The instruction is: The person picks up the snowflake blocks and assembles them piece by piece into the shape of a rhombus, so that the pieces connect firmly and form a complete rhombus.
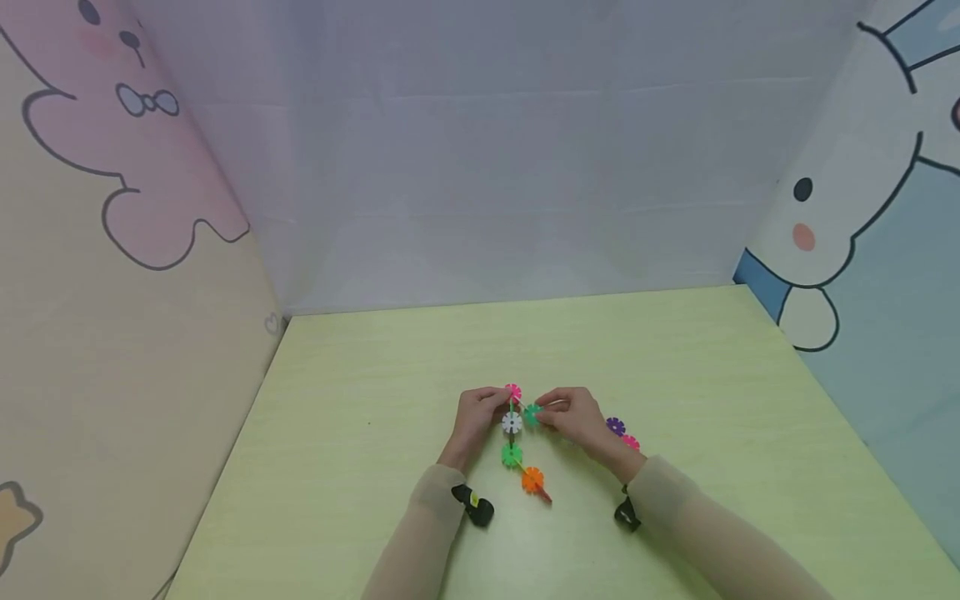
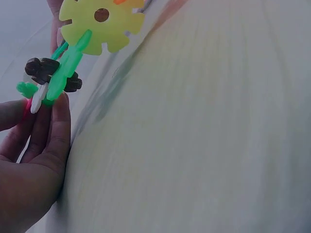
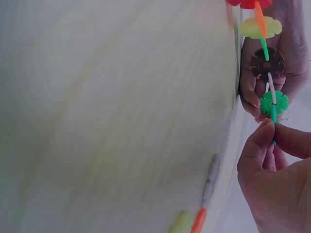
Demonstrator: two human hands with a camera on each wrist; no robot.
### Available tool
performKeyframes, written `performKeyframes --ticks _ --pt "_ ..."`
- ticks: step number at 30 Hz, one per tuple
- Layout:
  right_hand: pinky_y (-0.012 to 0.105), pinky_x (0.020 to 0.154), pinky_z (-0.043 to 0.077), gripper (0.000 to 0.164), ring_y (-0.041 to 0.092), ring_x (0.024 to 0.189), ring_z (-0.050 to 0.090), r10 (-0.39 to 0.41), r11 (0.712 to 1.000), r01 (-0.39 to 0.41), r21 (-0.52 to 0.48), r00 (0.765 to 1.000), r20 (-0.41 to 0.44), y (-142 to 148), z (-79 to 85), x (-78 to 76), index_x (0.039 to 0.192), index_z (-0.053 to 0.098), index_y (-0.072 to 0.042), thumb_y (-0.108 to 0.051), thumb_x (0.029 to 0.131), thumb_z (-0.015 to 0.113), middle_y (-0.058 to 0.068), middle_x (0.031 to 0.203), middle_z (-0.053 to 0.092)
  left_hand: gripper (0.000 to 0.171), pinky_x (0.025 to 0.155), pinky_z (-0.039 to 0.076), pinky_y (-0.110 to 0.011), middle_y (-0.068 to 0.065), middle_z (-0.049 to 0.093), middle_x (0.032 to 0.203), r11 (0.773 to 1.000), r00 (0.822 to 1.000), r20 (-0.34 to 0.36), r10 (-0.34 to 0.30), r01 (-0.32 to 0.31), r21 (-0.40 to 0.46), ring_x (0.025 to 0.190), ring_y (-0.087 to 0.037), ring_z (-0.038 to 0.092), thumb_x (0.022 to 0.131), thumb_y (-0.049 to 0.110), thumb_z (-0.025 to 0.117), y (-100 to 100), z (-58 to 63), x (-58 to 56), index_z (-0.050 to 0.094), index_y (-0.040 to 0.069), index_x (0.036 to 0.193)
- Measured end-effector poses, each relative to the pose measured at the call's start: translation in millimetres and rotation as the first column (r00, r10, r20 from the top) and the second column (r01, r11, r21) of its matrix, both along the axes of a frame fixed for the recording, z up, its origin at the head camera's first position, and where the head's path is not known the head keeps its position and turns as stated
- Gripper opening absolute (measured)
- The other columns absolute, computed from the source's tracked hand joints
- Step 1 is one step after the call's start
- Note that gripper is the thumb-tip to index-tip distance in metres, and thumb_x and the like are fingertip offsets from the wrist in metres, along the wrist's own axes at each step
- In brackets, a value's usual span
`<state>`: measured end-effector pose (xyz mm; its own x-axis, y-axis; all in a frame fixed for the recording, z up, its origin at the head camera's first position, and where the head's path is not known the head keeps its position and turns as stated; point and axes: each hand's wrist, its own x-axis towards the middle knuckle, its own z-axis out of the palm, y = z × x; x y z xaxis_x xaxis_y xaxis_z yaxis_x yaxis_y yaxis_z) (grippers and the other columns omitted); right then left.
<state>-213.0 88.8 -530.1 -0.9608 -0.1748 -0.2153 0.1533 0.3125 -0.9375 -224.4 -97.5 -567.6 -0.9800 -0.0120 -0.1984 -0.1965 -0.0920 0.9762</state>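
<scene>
A chain of flower-shaped interlocking plastic discs hangs between my two hands. My left hand [image 1: 474, 421] pinches the upper end at a pink disc [image 1: 513, 390]. With thumb and fingertips, my right hand [image 1: 577, 418] pinches a teal-green disc [image 1: 532, 414] beside it. Below the pink disc run a white disc [image 1: 512, 423], a light green disc [image 1: 512, 455] and an orange disc [image 1: 532, 480], ending in a red disc [image 1: 544, 497] seen edge-on. In the left wrist view, a yellow disc [image 2: 82, 22] and a dark brown disc [image 2: 73, 82] also belong to the chain.
A purple disc [image 1: 615, 426] and another pink disc [image 1: 631, 443] lie on the table [image 1: 360, 467] by my right wrist. The right wrist view shows a grey disc [image 3: 211, 180], an orange-red disc [image 3: 198, 221] and a yellow-green disc [image 3: 181, 222] there. A pale wall [image 1: 510, 167] stands behind.
</scene>
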Motion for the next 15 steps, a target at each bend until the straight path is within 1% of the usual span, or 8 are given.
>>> performKeyframes --ticks 7,12,15 --pt "0.036 0.067 0.053 0.016 0.025 0.079 0.066 -0.030 1.000 0.030 -0.006 0.999 0.032 -1.9 3.4 2.9 0.099 0.069 0.003 0.000 0.083 0.070 0.011 0.087 0.070 0.022 0.068 0.054 -0.029 -0.012 0.069 0.082 1.000 1.000 -0.020 0.010 -0.009 0.020 0.071 -0.017 0.066 0.090 0.015 0.067 2.9 1.6 0.8 0.072 -0.007 0.093" --pt "0.036 0.068 0.053 0.016 0.026 0.079 0.066 -0.056 0.998 0.057 -0.028 0.997 0.046 -2.8 4.6 4.1 0.098 0.069 0.004 0.001 0.082 0.069 0.012 0.087 0.070 0.020 0.067 0.054 -0.029 -0.014 0.069 0.080 0.999 1.000 -0.021 0.010 -0.009 0.048 0.071 -0.020 0.068 0.090 0.011 0.067 3.8 0.9 0.0 0.071 -0.008 0.090" --pt "0.036 0.068 0.053 0.017 0.025 0.080 0.066 -0.063 0.998 0.064 -0.023 0.997 0.050 -3.7 4.4 3.7 0.099 0.069 0.004 0.000 0.082 0.069 0.012 0.087 0.070 0.019 0.068 0.054 -0.029 -0.013 0.069 0.080 0.999 1.000 -0.022 0.011 -0.010 0.032 0.071 -0.019 0.067 0.089 0.011 0.067 3.5 0.0 -1.0 0.072 -0.007 0.090"
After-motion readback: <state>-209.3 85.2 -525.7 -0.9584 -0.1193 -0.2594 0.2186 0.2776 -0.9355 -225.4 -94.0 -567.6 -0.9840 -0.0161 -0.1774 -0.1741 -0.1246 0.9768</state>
